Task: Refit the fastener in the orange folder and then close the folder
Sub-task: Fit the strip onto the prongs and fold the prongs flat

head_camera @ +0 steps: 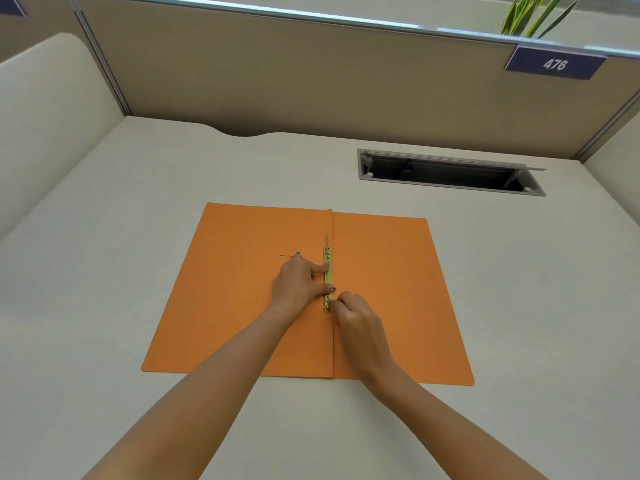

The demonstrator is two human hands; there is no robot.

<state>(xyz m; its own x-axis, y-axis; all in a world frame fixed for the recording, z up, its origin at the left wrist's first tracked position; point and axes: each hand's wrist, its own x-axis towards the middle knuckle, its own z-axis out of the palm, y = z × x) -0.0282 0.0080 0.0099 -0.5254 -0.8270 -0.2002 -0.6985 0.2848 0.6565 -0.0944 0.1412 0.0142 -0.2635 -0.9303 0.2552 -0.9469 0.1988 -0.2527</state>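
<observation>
We judge the refit half done: our left hand [300, 279] pins the fastener [327, 271] flat, right hand [353, 315] pinches its near end, orange folder [381, 289] unclosed.

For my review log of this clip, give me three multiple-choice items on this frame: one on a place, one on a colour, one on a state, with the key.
1. Where does the brass fastener bar lie?
A. along the folder's centre fold
B. on the bare desk
C. at the folder's right edge

2. What colour is the folder?
A. blue
B. orange
C. green

3. How is the folder?
A. closed
B. standing upright
C. open flat

Key: 1 A, the bar runs beside the spine crease, with the left hand and right hand on it; 2 B, both leaves are orange; 3 C, both leaves lie spread on the desk.
</observation>
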